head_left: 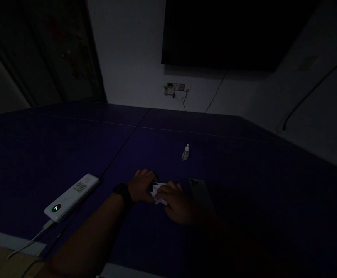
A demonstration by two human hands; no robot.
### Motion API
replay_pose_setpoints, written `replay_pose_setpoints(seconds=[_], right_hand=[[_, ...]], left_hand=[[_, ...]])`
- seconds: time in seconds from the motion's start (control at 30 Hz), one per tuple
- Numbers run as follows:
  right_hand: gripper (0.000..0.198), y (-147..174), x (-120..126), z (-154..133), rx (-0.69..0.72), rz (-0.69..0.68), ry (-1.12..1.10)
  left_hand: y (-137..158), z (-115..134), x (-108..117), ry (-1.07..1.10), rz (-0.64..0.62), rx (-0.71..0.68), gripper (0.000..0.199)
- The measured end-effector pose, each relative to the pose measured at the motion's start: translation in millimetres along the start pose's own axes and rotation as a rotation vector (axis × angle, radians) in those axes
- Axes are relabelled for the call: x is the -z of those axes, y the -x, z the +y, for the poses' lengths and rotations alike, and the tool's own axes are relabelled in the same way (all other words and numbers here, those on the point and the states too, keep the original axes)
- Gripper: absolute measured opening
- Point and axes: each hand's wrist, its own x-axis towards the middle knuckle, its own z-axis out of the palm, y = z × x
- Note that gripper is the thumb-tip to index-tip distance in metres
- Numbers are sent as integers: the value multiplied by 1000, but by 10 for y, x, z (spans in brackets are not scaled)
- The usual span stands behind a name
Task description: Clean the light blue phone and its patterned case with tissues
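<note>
My right hand (176, 201) is closed on a crumpled white tissue (158, 192), pressing it down low over the purple table. My left hand (142, 186), with a dark watch (123, 192) on its wrist, lies close on the left side of the tissue. Its fingers and thumb are curled round the edge of something that the tissue and the dim light mostly hide. Just right of my right hand lies a phone (201, 193), camera side up, partly covered by my forearm. Beyond both hands a small clear dropper bottle (185, 154) with a white cap stands upright.
To the left, a white power bank (71, 197) with a lit display lies on the purple table (99, 146), a white cable (29, 243) plugged into its near end. A dark screen (232, 34) hangs on the far wall above sockets (176, 87) and cords. The room is very dim.
</note>
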Motion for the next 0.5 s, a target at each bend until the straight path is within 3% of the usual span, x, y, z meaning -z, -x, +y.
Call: replay_pose_setpoints(seconds=[0.17, 0.5], right_hand=[[37, -193, 40, -13, 91, -72, 27], [33, -95, 40, -35, 84, 0, 88]], left_hand=[[-12, 0, 14, -16, -12, -9, 62], [-2, -24, -13, 2, -1, -14, 61]])
